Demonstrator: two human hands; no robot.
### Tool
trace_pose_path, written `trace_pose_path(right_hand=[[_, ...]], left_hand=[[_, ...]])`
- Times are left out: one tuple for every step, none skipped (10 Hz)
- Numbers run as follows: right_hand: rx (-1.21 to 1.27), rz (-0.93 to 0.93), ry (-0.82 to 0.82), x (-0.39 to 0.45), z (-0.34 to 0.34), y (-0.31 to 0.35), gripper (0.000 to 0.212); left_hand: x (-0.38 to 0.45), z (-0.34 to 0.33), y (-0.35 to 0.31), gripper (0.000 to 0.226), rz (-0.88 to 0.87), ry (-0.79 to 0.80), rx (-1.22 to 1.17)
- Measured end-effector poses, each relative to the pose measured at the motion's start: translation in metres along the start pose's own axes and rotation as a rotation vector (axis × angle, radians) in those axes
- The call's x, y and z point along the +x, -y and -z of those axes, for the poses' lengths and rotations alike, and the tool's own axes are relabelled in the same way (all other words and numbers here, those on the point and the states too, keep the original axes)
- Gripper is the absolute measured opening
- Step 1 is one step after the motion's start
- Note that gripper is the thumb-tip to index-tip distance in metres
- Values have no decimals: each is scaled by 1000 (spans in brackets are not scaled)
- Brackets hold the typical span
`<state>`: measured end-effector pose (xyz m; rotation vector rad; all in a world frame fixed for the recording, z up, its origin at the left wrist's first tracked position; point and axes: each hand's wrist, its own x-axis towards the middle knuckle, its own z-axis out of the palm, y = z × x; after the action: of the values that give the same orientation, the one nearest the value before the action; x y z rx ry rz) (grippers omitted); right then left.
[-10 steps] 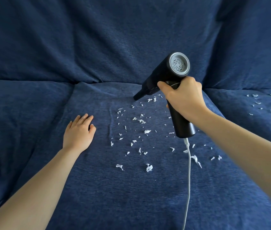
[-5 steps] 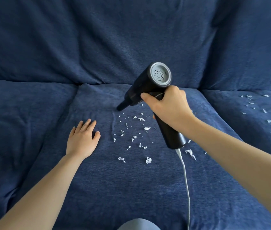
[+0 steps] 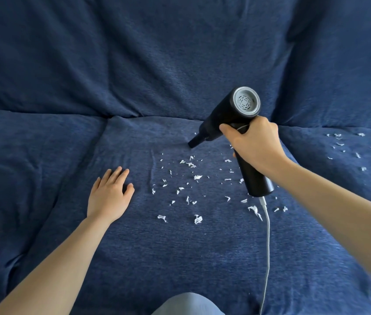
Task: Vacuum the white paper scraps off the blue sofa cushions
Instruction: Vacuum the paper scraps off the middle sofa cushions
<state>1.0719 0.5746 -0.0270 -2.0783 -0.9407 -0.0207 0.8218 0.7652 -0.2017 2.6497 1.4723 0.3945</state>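
Two hands working apart: right hand [image 3: 256, 145] gripping handheld vacuum [image 3: 232, 119], nozzle now swinging back toward far scraps [image 3: 190, 164] on mid cushion [image 3: 180, 258], left hand [image 3: 109, 196] resting flat w/ fingers relaxed.

- The vacuum [image 3: 226, 120] in my right hand [image 3: 256, 146] looks like matt black plastic, smooth, with a pale grey, duller ring round its vented rear end.
- Its cord [image 3: 267, 237] is white and looks finely braided.
- The sofa cushions [image 3: 134, 246] are dark blue cloth, matt, with a coarse, nubbly weave and soft creases.
- The paper scraps [image 3: 197, 219] are white, thin, torn and crumpled, with ragged edges.
- My left hand [image 3: 108, 196] lies flat on that rough cloth.
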Motion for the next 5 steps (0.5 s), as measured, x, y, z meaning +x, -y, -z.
trace_pose_path(right_hand=[[-24, 1, -24, 1, 4, -5, 46], [-36, 1, -37, -2, 12, -7, 45], [-28, 1, -10, -7, 15, -8, 46], [-26, 5, 18, -12, 11, -4, 48], [-42, 3, -3, -13, 3, 3, 48]], left_hand=[[0, 1, -1, 53, -1, 3, 7], [0, 1, -3, 53, 0, 2, 9], [0, 1, -4, 52, 11, -1, 8], [-2, 1, -4, 52, 11, -6, 7], [-5, 1, -3, 52, 13, -9, 3]])
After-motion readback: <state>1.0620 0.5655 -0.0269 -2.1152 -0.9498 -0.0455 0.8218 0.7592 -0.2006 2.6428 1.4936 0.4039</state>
